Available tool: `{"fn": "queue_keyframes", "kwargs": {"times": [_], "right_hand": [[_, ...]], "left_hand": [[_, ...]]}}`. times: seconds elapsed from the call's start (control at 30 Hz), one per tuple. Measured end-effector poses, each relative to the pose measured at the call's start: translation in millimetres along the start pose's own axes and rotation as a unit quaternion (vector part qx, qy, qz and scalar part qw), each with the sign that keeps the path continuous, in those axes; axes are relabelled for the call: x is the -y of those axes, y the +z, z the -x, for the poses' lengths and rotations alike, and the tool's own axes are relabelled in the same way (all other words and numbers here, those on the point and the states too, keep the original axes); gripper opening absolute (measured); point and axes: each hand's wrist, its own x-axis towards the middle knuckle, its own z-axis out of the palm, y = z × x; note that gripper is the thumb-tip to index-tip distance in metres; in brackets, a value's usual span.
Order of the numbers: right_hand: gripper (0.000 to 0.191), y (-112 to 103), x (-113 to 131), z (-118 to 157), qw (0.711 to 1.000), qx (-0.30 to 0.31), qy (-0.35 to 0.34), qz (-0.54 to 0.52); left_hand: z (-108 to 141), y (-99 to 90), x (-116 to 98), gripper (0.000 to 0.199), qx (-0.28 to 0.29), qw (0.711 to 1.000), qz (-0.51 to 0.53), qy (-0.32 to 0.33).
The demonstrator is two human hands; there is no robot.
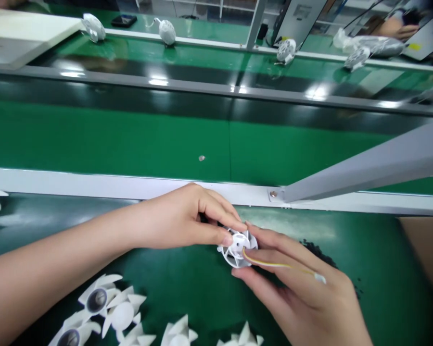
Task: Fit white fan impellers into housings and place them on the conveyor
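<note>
We log, nearest first: our left hand (176,218) and right hand (292,274), both curled closed around a small white plastic fan (237,247), held just above the green tabletop (187,293). The left fingertips (225,238) press on the near side of the fan; the right fingers wrap its other side. A thin yellow wire (281,265) leads from the fan across the right fingers to a white end piece (320,278) beside the right hand.

On the tabletop, below the hands: several loose white fan rotors, two showing dark round centres (96,300) and others a plain white hub (121,315). Black granules (319,254) lie in a scatter just beyond the right hand. A brown cardboard sheet (424,250) sits at the right edge.

Next out: a white rail (130,186), with a grey strut (368,168) bolted to it, then a green conveyor belt (104,139) carrying one small scrap (201,157).

Farthest: a second green belt (202,48) with white fan units (166,31) spaced along it, a dark phone (123,20), a silvery plastic bag (373,45), and another person's hand (399,31) in the upper right corner.
</note>
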Motion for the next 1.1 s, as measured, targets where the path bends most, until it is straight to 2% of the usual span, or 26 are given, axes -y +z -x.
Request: {"fn": "queue_keyframes", "kwargs": {"times": [0.2, 0.4, 0.57, 0.73, 0.9, 1.1], "right_hand": [[0.016, -0.4, 3.3, 2.0, 1.0, 0.008, 0.024, 0.019], [0.013, -1.3, -1.4, -2.7, 0.999, 0.001, 0.028, -0.024], [0.013, -1.5, 1.3, -6.1, 1.0, 0.005, 0.024, -0.019], [0.01, 2.4, 7.1, -3.2, 0.999, -0.011, 0.042, 0.015], [0.011, 2.5, 6.0, -1.1, 0.999, 0.002, 0.045, -0.002], [0.008, 0.4, 1.7, -7.5, 1.0, 0.012, 0.012, -0.014]], "left_hand": [[-1.7, -0.7, -2.2, 0.028, 0.0, 1.0, 0.015, -0.023], [-3.3, 1.3, -4.5, 0.028, 0.002, 0.999, 0.014, -0.053], [-4.4, 1.1, -3.6, 0.028, -0.01, 0.999, 0.014, -0.049], [-4.3, -1.5, -0.4, 0.026, 0.006, 0.999, 0.018, -0.039], [0.7, 6.2, -6.0, 0.025, -0.031, 0.998, -0.038, -0.042], [-1.5, 13.3, -6.2, 0.024, -0.054, 0.996, -0.072, -0.021]]}}
